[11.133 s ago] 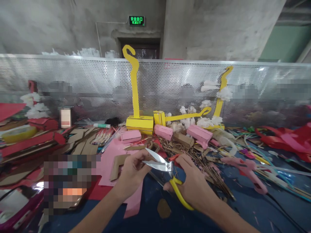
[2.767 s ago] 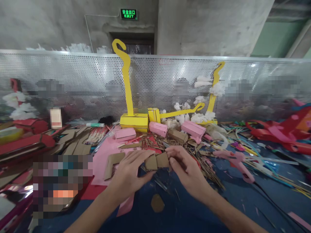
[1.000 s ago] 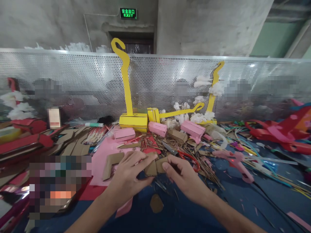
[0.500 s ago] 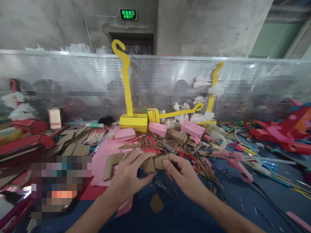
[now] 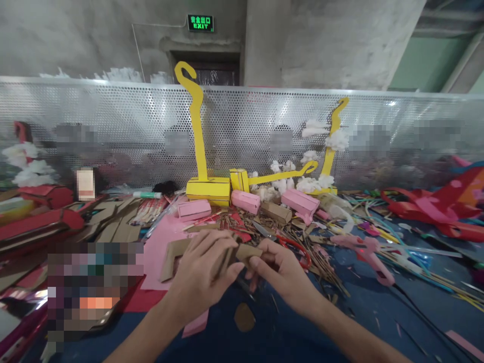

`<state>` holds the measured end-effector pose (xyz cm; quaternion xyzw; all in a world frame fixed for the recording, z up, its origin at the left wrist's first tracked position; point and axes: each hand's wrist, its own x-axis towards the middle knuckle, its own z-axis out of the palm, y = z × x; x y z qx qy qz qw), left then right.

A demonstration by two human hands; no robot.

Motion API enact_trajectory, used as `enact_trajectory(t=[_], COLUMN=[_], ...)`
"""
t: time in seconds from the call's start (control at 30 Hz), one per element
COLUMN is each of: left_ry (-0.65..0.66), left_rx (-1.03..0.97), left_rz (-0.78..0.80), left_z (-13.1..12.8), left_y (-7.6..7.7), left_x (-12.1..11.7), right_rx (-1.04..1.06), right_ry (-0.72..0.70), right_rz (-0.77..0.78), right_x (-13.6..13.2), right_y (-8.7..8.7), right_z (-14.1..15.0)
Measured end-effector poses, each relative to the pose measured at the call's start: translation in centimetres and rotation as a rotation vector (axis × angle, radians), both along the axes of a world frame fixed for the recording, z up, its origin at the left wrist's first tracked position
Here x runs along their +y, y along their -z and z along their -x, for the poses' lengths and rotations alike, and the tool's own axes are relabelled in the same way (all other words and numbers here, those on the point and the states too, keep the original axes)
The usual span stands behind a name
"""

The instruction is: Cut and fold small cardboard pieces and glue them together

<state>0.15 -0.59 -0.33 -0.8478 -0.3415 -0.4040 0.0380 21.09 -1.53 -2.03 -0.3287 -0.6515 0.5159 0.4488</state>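
My left hand [image 5: 206, 267] is wrapped round a small folded brown cardboard piece [image 5: 226, 259], mostly hidden by the fingers. A flat cardboard flap [image 5: 247, 251] reaches from it to my right hand [image 5: 282, 269], which pinches it between thumb and fingers. Whether flap and folded piece are joined I cannot tell. Under my left wrist side lies an angled cardboard strip [image 5: 172, 259] on pink sheet [image 5: 155, 272]. Below both hands a roundish cardboard cutout [image 5: 245, 317] rests on the blue table. Red-handled scissors [image 5: 293, 244] lie just beyond my right hand.
A pink hot glue gun [image 5: 368, 252] with a black cord lies at right. Behind stand a yellow hooked shape on a box [image 5: 207, 189], pink boxes [image 5: 300, 202] and cardboard scraps [image 5: 325, 257]. A perforated metal panel [image 5: 242, 131] closes the back. Red pieces [image 5: 49, 224] lie left.
My left hand has turned the folded cardboard, tipping it so its face shows less. The flap in my right hand has tilted with it. The things on the table stay put.
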Motion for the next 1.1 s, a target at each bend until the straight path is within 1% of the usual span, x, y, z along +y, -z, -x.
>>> enact_trajectory(t=[0.07,0.13,0.17,0.23,0.27,0.3,0.33,0.4,0.47,0.53,0.6,0.7,0.83,0.9,0.97,1.03,1.1], left_ry=[0.053,0.037,0.015,-0.007,0.009,0.044,0.084,0.143,0.162,0.146,0.124,0.108,0.129,0.150,0.170,0.178,0.174], left_rx=[-0.054,-0.143,-0.188,-0.316,-0.395,-0.481,-0.562,-0.695,-0.759,-0.780,-0.782,-0.801,-0.834,-0.842,-0.840,-0.844,-0.853], left_rz=[0.075,0.173,0.227,0.346,0.418,0.498,0.579,0.715,0.789,0.808,0.800,0.793,0.793,0.792,0.799,0.800,0.789], left_z=[-0.4,-0.6,-0.6,-0.4,-0.4,-0.3,-0.4,-0.5,-0.8,-1.1,-1.2,-1.1,-0.7,-0.6,-0.5,-0.5,-0.5], left_y=[0.0,0.1,0.2,0.3,0.3,0.2,0.1,-0.2,-0.5,-0.8,-1.0,-1.0,-0.6,-0.5,-0.5,-0.6,-0.7], left_x=[-0.2,-0.1,0.0,0.4,0.6,0.7,0.8,0.9,0.7,0.5,0.3,0.3,0.7,0.9,1.0,0.9,0.9], right_rx=[-0.049,-0.206,-0.327,-0.690,-0.876,-1.065,-1.126,-1.185,-1.218,-1.243,-1.260,-1.260,-1.206,-1.110,-0.944,-0.752,-0.600], right_ry=[-0.027,0.029,0.104,0.323,0.446,0.510,0.535,0.516,0.504,0.518,0.562,0.651,0.760,0.808,0.822,0.750,0.591], right_rz=[-0.015,-0.101,-0.169,-0.335,-0.390,-0.409,-0.398,-0.374,-0.363,-0.357,-0.358,-0.389,-0.462,-0.516,-0.537,-0.494,-0.435], right_x=[0.1,0.5,0.9,2.1,2.7,3.4,4.0,4.9,5.4,5.7,5.9,6.0,6.0,5.9,5.6,5.0,4.3], right_y=[0.1,-0.1,-0.2,-0.2,0.0,0.2,0.6,1.5,2.3,2.9,3.0,2.5,0.7,-0.2,-0.8,-1.1,-1.2], right_z=[0.0,-0.8,-1.5,-3.5,-4.6,-5.6,-6.5,-7.8,-8.2,-8.1,-7.9,-8.2,-8.8,-8.7,-8.1,-7.3,-6.4])
